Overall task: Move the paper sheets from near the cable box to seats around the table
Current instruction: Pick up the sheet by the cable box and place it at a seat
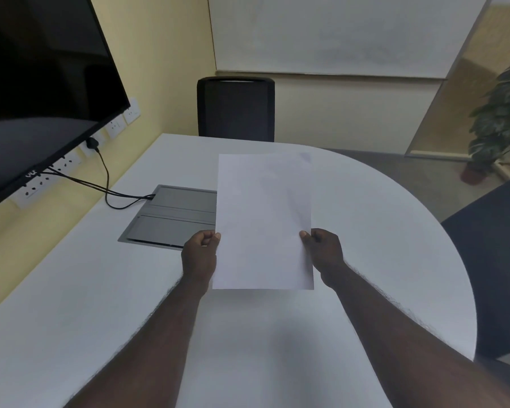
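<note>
Upright paper sheets (264,219), both hands pinching

White paper sheets (264,222) cover the right end of the grey recessed metal cable box (171,217); number of sheets cannot be told. Fingers of left hand (199,254) and right hand (324,250) hidden behind paper, thumbs only showing. Black flat wall screen (42,83) cut off left and top. Dark blue chair (495,269) cut off right. Black mesh-backed chair (236,108): seat hidden behind white rounded table (380,231).
</note>
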Motion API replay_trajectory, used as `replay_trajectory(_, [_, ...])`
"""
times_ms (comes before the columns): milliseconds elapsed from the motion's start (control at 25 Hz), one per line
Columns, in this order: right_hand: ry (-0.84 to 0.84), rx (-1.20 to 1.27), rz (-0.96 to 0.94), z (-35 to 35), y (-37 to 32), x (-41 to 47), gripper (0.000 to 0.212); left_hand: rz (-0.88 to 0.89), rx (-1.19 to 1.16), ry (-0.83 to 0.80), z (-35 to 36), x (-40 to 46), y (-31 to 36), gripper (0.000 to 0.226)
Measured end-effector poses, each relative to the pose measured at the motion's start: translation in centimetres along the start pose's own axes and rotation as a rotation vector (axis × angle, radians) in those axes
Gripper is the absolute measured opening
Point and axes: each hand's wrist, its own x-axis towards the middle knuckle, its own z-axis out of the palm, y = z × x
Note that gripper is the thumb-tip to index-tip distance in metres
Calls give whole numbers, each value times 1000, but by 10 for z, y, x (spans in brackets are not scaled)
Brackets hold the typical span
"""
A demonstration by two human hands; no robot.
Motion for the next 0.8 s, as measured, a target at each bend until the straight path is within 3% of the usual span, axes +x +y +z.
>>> replay_trajectory(440, [-115, 45, -63, -17, -12, -95, 46, 67, 28, 128, -68, -108, 33, 9])
replay_trajectory(800, [-254, 43, -121, 11, -48, -194, 25, 51, 37, 203, -168, -170, 45, 15])
